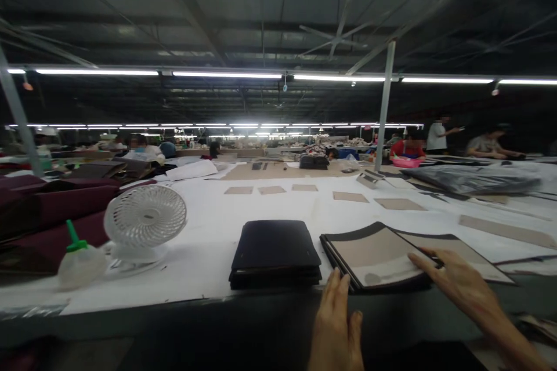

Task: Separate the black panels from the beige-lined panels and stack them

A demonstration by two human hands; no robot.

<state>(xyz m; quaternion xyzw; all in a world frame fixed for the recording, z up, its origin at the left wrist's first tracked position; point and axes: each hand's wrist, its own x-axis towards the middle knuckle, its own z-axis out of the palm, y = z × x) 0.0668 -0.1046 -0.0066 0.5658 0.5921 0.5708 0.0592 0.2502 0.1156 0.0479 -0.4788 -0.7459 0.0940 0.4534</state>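
My left hand [336, 322] is open, fingers stretched forward, with the tips at the near left corner of a stack of beige-faced panels with dark borders [376, 252]. My right hand [456, 281] reaches in from the right. Its fingers are stretched and apart, resting on the right edge of the top panel, where it meets a second beige panel [467, 252] lying partly beneath my hand. Left of these, a neat stack of dark panels [275, 249] sits near the table's front edge.
A small white fan [145, 217] and a glue bottle with green nozzle [78, 264] stand at left, beside maroon pieces [56, 208]. Several flat beige pieces [350, 196] lie across the white table covering [204, 226]. Clear plastic sheeting [478, 177] is at right. People [491, 142] work beyond.
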